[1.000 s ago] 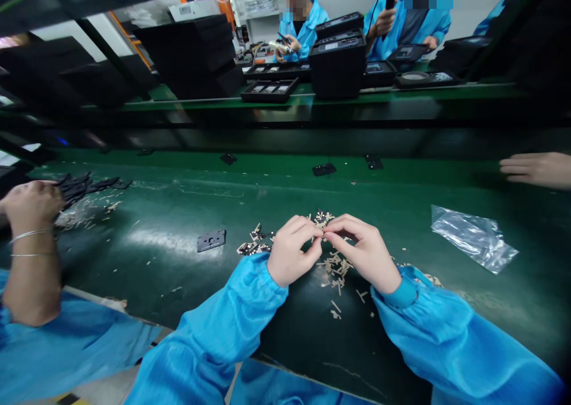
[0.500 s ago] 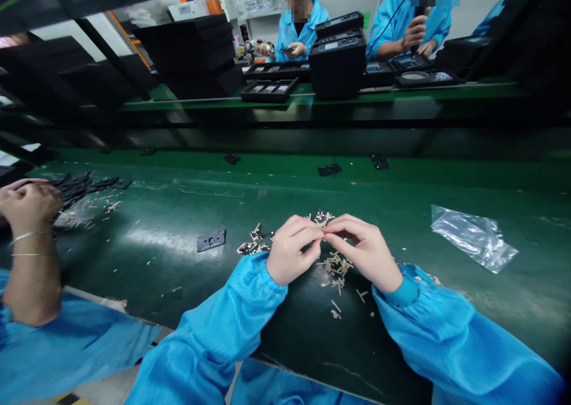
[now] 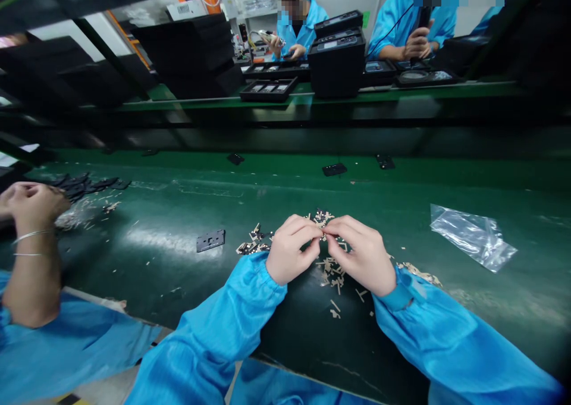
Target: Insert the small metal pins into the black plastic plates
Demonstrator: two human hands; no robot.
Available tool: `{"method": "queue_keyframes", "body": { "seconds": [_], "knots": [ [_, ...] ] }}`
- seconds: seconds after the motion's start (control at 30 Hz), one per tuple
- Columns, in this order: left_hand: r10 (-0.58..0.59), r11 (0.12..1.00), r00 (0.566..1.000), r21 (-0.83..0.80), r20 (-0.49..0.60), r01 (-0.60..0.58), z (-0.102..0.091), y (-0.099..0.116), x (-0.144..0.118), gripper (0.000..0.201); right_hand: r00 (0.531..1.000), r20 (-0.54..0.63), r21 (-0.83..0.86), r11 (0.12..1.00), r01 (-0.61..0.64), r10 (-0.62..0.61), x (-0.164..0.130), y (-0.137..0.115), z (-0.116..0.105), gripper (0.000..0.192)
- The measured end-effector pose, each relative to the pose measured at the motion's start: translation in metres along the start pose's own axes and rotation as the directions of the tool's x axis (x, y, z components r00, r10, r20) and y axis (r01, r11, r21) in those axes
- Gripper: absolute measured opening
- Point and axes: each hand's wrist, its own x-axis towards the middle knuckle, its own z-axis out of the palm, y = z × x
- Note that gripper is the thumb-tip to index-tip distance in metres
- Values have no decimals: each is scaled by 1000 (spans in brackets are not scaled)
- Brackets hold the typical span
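My left hand (image 3: 294, 247) and my right hand (image 3: 360, 251) meet fingertip to fingertip over the green bench. Both are closed in a pinch on something too small to make out. Under and around them lie small loose tan strips (image 3: 331, 271), some partly hidden by my right hand. Beyond the fingertips is a heap of small dark and tan pieces (image 3: 320, 216). Left of my left hand is another heap of small black and tan pieces (image 3: 254, 243). A flat black plate with cut-outs (image 3: 210, 241) lies farther left on the bench.
A clear plastic bag (image 3: 473, 235) lies on the right. Several black plates, one of them a dark plate (image 3: 334, 169), lie along the back. At left, a co-worker's hands (image 3: 35, 206) are near a black pile (image 3: 84, 185). Black trays (image 3: 336, 66) stand on the shelf.
My right hand has shifted slightly left and its wrist has lowered a little, with the fingertips still at my left hand's. The co-worker's hands at left moved slightly right.
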Motion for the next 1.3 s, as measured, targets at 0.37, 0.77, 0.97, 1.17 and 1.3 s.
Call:
{"method": "queue_keyframes", "body": {
  "seconds": [0.37,0.77,0.97,1.17,1.3],
  "knots": [
    [13,999,999,49,38,-15,1,-1,-1,11,998,32,-273,960,65,-58,-2,1,0,16],
    [6,998,999,69,52,-10,1,0,-2,11,996,54,-294,952,80,-67,-3,2,1,15],
    [14,998,999,66,45,-17,-1,-1,0,10,998,0,-334,940,64,-69,0,1,-1,17],
    [87,980,995,185,-48,-77,-9,-8,1,11,997,2,-78,994,-76,77,4,0,-14,14],
    [317,887,947,367,-44,-280,-12,-12,-3,15,979,86,80,979,-190,183,3,-2,-15,21]
  ]
}}
